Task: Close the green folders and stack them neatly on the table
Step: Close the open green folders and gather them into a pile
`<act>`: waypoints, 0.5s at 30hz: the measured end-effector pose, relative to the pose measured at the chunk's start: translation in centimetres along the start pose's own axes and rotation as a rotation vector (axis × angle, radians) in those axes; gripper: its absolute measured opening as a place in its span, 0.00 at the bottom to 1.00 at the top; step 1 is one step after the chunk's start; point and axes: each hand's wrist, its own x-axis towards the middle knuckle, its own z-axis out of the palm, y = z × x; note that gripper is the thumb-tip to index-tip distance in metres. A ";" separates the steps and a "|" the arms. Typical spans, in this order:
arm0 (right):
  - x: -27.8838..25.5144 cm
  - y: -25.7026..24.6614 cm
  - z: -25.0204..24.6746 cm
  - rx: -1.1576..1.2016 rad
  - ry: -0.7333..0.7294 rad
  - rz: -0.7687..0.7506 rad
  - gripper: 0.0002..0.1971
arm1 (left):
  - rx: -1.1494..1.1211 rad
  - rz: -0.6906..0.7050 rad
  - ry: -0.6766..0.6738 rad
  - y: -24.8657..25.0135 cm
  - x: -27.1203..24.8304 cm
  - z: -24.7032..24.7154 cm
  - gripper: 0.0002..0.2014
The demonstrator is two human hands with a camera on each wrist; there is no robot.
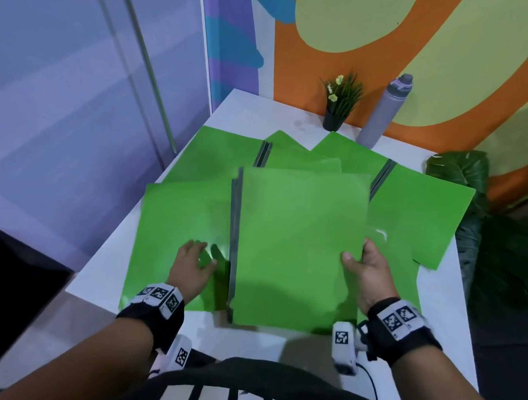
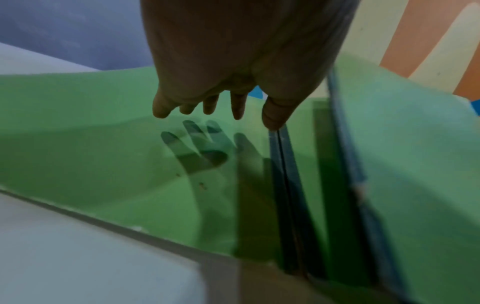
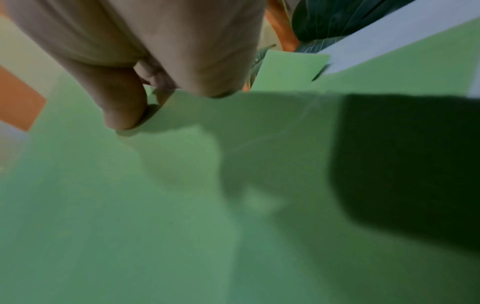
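Several green folders lie spread on the white table [image 1: 239, 109]. The nearest open folder [image 1: 181, 224] has its left cover flat and its dark spine [image 1: 233, 243] in the middle. Its right cover [image 1: 300, 246] is lifted off the table, and my right hand [image 1: 363, 269] pinches its right edge, thumb on top. In the right wrist view the thumb [image 3: 122, 107] presses the cover's edge [image 3: 182, 127]. My left hand [image 1: 194, 263] hovers with relaxed fingers [image 2: 207, 105] just over the left cover [image 2: 103, 144], thumb by the spine [image 2: 283, 174]. Two more open folders [image 1: 216, 150] [image 1: 418, 211] lie behind.
A small potted plant [image 1: 339, 103] and a grey bottle [image 1: 382, 111] stand at the table's back edge against the painted wall. A large dark-leaved plant [image 1: 466, 192] stands off the table's right side. The table's left edge drops off beside a purple wall.
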 end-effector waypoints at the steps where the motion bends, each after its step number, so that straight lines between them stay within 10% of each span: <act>1: 0.3 -0.8 -0.7 0.057 0.011 -0.023 0.39 | -0.049 -0.001 0.023 0.8 0.0 -0.8 0.32; 6: 0.9 -1.8 -3.7 0.245 0.043 -0.045 0.37 | -0.322 -0.040 -0.016 4.9 -0.4 -3.8 0.37; 15: 0.0 -0.2 -3.5 0.321 0.074 0.038 0.44 | -0.722 0.159 -0.469 9.8 -4.0 -4.6 0.53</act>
